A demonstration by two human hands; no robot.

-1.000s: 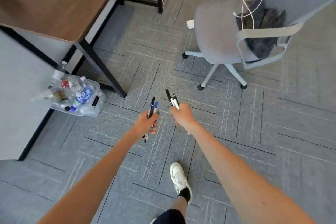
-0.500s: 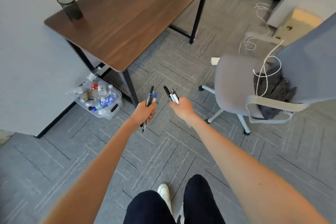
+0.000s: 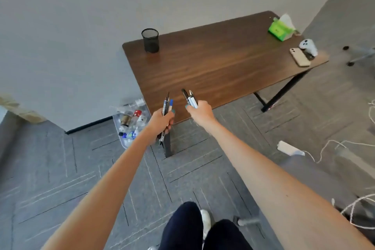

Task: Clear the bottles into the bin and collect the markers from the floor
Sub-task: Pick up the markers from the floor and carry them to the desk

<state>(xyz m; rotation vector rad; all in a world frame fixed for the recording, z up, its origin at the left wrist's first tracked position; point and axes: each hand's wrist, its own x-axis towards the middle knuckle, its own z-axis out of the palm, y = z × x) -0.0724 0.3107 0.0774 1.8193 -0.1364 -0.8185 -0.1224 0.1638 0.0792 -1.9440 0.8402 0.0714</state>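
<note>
Both fists are gripping markers: the left hand [image 3: 161, 121] clamping a dark bundle [image 3: 166, 105], the right hand [image 3: 199, 110] a white-barrelled pair [image 3: 190, 98]. All are standing near upright, tips pointing toward the counter [image 3: 223, 63], the right pair leaning left.

A: Where is there room ahead of the hands?
B: The worktop [image 3: 213, 63] is bare across its middle. A mesh cup [image 3: 150, 40] stands at its far left corner.
A: And on the right?
B: A tissue box [image 3: 281, 28], a phone [image 3: 300, 57] and a controller [image 3: 308, 46] crowd that end.
A: Lower down?
B: The bin [image 3: 129, 123] sits just left of the worktop's near leg [image 3: 167, 145]; cables [image 3: 332, 146] trail over the floor at right.
</note>
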